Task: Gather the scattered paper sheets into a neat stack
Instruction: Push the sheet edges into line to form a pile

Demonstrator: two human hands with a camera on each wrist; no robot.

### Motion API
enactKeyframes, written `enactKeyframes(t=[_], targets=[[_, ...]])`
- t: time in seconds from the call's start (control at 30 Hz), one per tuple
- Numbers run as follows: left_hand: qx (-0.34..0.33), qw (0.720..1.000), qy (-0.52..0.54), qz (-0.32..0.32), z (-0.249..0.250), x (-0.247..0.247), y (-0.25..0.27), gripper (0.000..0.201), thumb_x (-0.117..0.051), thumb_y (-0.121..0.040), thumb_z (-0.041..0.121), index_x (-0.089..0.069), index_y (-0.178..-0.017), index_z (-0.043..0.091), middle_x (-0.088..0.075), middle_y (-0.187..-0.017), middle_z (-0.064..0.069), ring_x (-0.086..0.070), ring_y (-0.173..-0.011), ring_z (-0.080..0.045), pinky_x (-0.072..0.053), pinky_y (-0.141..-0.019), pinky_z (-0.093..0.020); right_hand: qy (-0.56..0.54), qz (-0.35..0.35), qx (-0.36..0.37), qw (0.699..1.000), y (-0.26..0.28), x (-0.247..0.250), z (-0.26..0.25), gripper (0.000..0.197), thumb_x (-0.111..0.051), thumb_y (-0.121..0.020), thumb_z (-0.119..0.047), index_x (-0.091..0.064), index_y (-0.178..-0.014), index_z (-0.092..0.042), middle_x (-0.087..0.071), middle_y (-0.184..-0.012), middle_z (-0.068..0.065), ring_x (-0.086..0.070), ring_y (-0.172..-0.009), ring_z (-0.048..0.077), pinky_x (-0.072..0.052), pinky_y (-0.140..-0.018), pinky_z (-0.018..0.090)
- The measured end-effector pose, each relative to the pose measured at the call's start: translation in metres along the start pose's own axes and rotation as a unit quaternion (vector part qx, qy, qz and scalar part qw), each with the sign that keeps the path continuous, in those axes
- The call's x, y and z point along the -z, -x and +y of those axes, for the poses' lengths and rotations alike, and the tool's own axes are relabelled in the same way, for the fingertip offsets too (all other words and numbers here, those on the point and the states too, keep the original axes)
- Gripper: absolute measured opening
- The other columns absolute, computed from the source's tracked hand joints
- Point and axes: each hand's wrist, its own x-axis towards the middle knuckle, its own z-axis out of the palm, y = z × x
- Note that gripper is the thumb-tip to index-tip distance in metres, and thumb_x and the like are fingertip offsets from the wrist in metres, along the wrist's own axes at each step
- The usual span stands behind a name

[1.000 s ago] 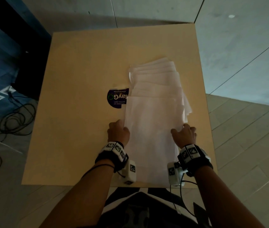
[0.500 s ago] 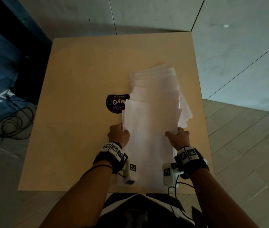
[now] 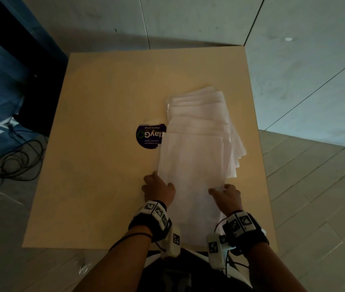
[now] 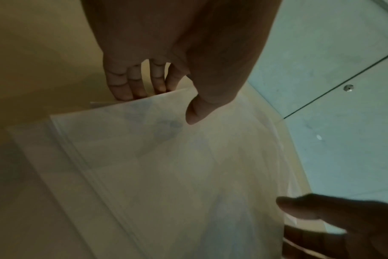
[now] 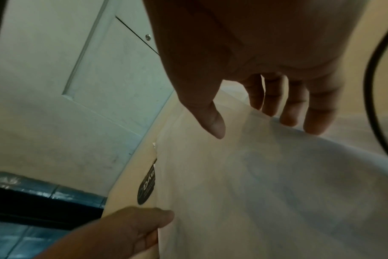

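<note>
Several white paper sheets (image 3: pixel 192 161) lie fanned lengthwise on the right half of a tan table (image 3: pixel 104 165), their far ends staggered and a few corners poking out to the right. My left hand (image 3: pixel 160 186) holds the left edge of the near sheets. In the left wrist view its fingers (image 4: pixel 133 91) go under the paper (image 4: pixel 166 175) and the thumb lies over it. My right hand (image 3: pixel 223 190) holds the right edge; in the right wrist view its fingers (image 5: pixel 288 115) sit behind the raised, curved sheet (image 5: pixel 255 192).
A dark round sticker (image 3: pixel 149 137) on the table is partly covered by the sheets' left edge. The table's right edge (image 3: pixel 261 165) runs close to the paper. On the floor to the left lie cables (image 3: pixel 9 161) beside a dark cabinet (image 3: pixel 30 70).
Both hands have drawn inward, the right one more, squeezing the near sheets narrower. The near sheets now bow up slightly between them.
</note>
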Motion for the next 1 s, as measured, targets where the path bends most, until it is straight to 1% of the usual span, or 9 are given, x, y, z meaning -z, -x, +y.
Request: enactKeyframes(t=[0.07, 0.2, 0.3, 0.4, 0.53, 0.67, 0.73, 0.87, 1.0], targets=[[0.000, 1.000, 0.017, 0.006, -0.004, 0.003, -0.003, 0.063, -0.054, -0.090, 0.037, -0.030, -0.143, 0.012, -0.029, -0.143, -0.015, -0.037, -0.124, -0.039, -0.036, -0.101, -0.043, -0.013, 0.004, 0.001, 1.000, -0.002, 0.005, 0.001, 0.070, -0.068, -0.082, -0.033, -0.040, -0.138, -0.003, -0.041, -0.137, 0.018, -0.046, -0.123, 0.035, -0.040, -0.101, 0.039], [0.024, 0.999, 0.012, 0.029, -0.022, 0.009, -0.003, 0.063, -0.056, -0.088, 0.039, -0.033, -0.140, 0.010, -0.032, -0.140, -0.016, -0.039, -0.122, -0.041, -0.038, -0.099, -0.045, 0.009, 0.013, 0.009, 1.000, -0.002, 0.010, 0.009, 0.072, -0.068, -0.081, -0.034, -0.037, -0.140, -0.006, -0.036, -0.138, 0.017, -0.043, -0.124, 0.039, -0.038, -0.106, 0.046], [-0.014, 1.000, 0.008, -0.004, -0.023, 0.000, 0.006, 0.060, -0.056, -0.088, 0.037, -0.037, -0.138, 0.011, -0.036, -0.138, -0.015, -0.041, -0.121, -0.039, -0.038, -0.102, -0.043, 0.038, -0.012, 0.030, 0.999, 0.004, 0.002, 0.014, 0.072, -0.066, -0.082, -0.035, -0.036, -0.141, -0.008, -0.036, -0.137, 0.016, -0.043, -0.125, 0.039, -0.036, -0.107, 0.046], [-0.019, 1.000, 0.007, -0.017, -0.021, 0.000, 0.004, 0.060, -0.055, -0.088, 0.038, -0.037, -0.139, 0.013, -0.036, -0.138, -0.015, -0.040, -0.123, -0.039, -0.036, -0.104, -0.042, 0.037, -0.018, 0.038, 0.998, 0.004, 0.003, 0.013, 0.071, -0.066, -0.083, -0.035, -0.036, -0.141, -0.008, -0.035, -0.138, 0.015, -0.043, -0.125, 0.039, -0.036, -0.108, 0.046], [0.006, 1.000, -0.013, 0.024, -0.023, 0.008, -0.004, 0.063, -0.052, -0.090, 0.038, -0.030, -0.144, 0.014, -0.029, -0.144, -0.015, -0.035, -0.126, -0.040, -0.035, -0.105, -0.043, 0.042, 0.021, 0.043, 0.998, -0.004, 0.015, 0.012, 0.070, -0.063, -0.085, -0.034, -0.035, -0.143, -0.008, -0.033, -0.140, 0.016, -0.040, -0.127, 0.040, -0.034, -0.108, 0.046], [-0.047, 0.995, -0.077, 0.033, -0.014, 0.007, -0.011, 0.055, -0.044, -0.095, 0.037, -0.029, -0.144, 0.020, -0.024, -0.146, -0.011, -0.035, -0.123, -0.039, -0.036, -0.103, -0.044, 0.061, 0.076, 0.069, 0.993, -0.014, 0.027, -0.003, 0.067, -0.059, -0.088, -0.031, -0.030, -0.145, -0.011, -0.029, -0.143, 0.014, -0.034, -0.128, 0.039, -0.034, -0.104, 0.045], [-0.055, 0.994, -0.088, 0.034, -0.005, 0.010, -0.021, 0.055, -0.042, -0.095, 0.034, -0.028, -0.146, 0.019, -0.024, -0.147, -0.011, -0.035, -0.124, -0.039, -0.036, -0.103, -0.044, 0.075, 0.095, 0.084, 0.989, -0.025, 0.035, -0.015, 0.067, -0.059, -0.089, -0.031, -0.029, -0.146, -0.011, -0.027, -0.145, 0.013, -0.032, -0.128, 0.038, -0.034, -0.103, 0.045], [-0.017, 0.999, -0.003, 0.040, 0.013, 0.023, -0.037, 0.048, -0.043, -0.094, 0.024, -0.039, -0.140, 0.013, -0.031, -0.143, -0.016, -0.037, -0.125, -0.040, -0.034, -0.103, -0.046, 0.064, 0.097, 0.074, 0.990, -0.050, 0.053, -0.039, 0.062, -0.058, -0.090, -0.029, -0.032, -0.143, -0.009, -0.030, -0.142, 0.013, -0.034, -0.127, 0.037, -0.035, -0.103, 0.045], [0.023, 0.995, 0.094, 0.031, 0.025, 0.025, -0.045, 0.050, -0.045, -0.093, 0.018, -0.041, -0.142, 0.013, -0.033, -0.143, -0.016, -0.039, -0.128, -0.038, -0.034, -0.105, -0.042, 0.054, 0.070, 0.053, 0.995, -0.067, 0.062, -0.050, 0.061, -0.057, -0.090, -0.029, -0.035, -0.143, -0.009, -0.030, -0.144, 0.013, -0.037, -0.130, 0.038, -0.033, -0.107, 0.044]])
